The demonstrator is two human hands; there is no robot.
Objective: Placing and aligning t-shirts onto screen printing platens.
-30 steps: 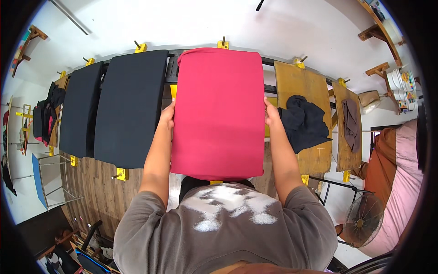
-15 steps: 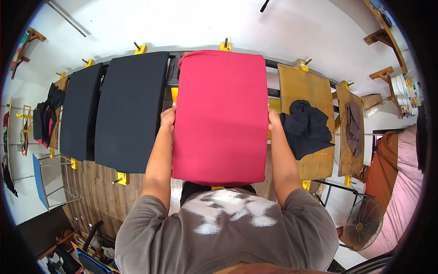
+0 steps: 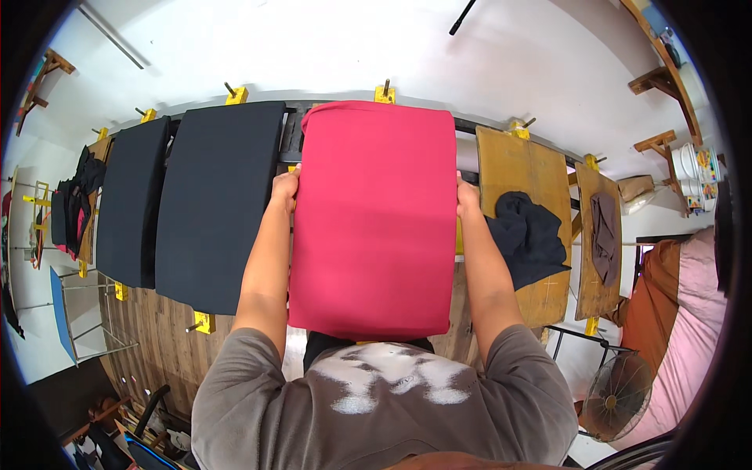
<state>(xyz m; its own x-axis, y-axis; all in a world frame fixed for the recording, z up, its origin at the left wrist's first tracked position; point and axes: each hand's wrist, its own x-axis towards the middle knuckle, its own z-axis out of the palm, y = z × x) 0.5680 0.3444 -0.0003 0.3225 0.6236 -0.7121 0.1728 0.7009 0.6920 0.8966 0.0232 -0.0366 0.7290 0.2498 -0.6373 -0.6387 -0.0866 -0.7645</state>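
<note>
In front of me a red cloth (image 3: 376, 219) is stretched smooth over a flat board, with a loose fold at its far left corner. My left hand (image 3: 287, 188) is closed at the board's left edge, gripping the cloth along its side. On the opposite edge, my right hand (image 3: 468, 193) grips the cloth the same way. The fingers of both hands are partly hidden beneath the edges. To the left, a black cloth (image 3: 219, 207) covers the neighbouring board, and another black cloth (image 3: 133, 204) covers the one beyond.
On the right, a bare wooden board (image 3: 521, 160) carries a crumpled black cloth (image 3: 529, 239). Past it, a brown cloth (image 3: 604, 235) lies on another board. Yellow clamps (image 3: 384, 94) line the far rail. A fan (image 3: 617, 399) stands at the lower right, beside pink fabric (image 3: 681, 345).
Both hands have slid a little toward the far end along the red cloth's sides. The whole view has shifted, so the boards sit lower in the picture.
</note>
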